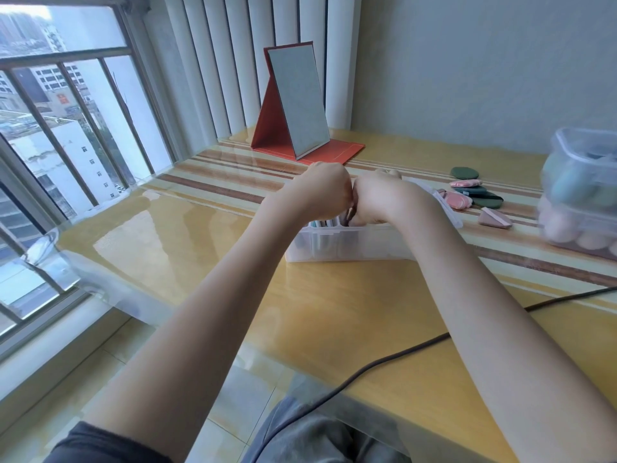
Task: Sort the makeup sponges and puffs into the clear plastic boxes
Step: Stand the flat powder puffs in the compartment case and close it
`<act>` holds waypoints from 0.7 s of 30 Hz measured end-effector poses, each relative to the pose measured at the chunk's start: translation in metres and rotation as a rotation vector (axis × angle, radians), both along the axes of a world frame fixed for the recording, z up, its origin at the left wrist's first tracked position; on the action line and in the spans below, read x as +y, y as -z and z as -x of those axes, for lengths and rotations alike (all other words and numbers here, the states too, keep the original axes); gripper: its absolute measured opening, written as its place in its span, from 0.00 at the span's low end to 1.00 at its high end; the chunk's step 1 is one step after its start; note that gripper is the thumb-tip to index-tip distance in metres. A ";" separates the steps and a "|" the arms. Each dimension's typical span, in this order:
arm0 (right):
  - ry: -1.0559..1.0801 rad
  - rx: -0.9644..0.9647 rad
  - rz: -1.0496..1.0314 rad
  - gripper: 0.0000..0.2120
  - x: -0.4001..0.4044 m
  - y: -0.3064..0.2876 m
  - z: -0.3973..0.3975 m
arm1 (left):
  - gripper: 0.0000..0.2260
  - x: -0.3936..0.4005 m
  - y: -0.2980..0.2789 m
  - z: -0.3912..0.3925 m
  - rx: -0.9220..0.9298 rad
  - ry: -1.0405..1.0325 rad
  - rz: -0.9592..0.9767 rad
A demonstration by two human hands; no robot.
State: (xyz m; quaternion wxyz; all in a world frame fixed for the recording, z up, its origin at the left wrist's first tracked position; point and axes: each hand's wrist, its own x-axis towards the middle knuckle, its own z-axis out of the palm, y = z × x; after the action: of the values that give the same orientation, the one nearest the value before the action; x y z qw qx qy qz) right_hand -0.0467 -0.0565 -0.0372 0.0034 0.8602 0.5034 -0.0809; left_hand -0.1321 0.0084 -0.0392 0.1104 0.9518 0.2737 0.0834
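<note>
Both hands reach into the open clear box (347, 243) at the middle of the surface (207, 248). The left hand (325, 192) and right hand (379, 200) touch, knuckles together, fingers curled down inside the box; what each grip grasps is hidden, so it cannot be told. Puffs (475, 193), pink and dark green, lie loose on the surface to the right of the box. At the far right stand two stacked clear boxes (581, 192) holding sponges. A red folding mirror (293, 105) stands behind.
</note>
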 end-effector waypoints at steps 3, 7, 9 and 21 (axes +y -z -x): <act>0.060 -0.050 0.053 0.21 0.000 0.002 0.001 | 0.11 -0.004 0.002 0.003 -0.032 0.027 -0.010; 0.085 -0.083 -0.014 0.20 -0.003 0.001 0.006 | 0.11 -0.007 0.000 0.006 -0.029 0.046 -0.014; 0.084 -0.109 -0.091 0.18 -0.006 0.001 0.010 | 0.11 -0.008 -0.002 0.006 -0.016 0.052 -0.015; -0.057 0.132 -0.184 0.11 -0.016 -0.016 0.001 | 0.10 0.002 0.010 0.003 -0.056 0.020 -0.058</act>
State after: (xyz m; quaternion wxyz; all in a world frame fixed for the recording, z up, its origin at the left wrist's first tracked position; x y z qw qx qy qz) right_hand -0.0475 -0.0724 -0.0207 -0.1063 0.8351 0.5321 -0.0909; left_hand -0.1352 0.0101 -0.0496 0.0913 0.9545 0.2587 0.1167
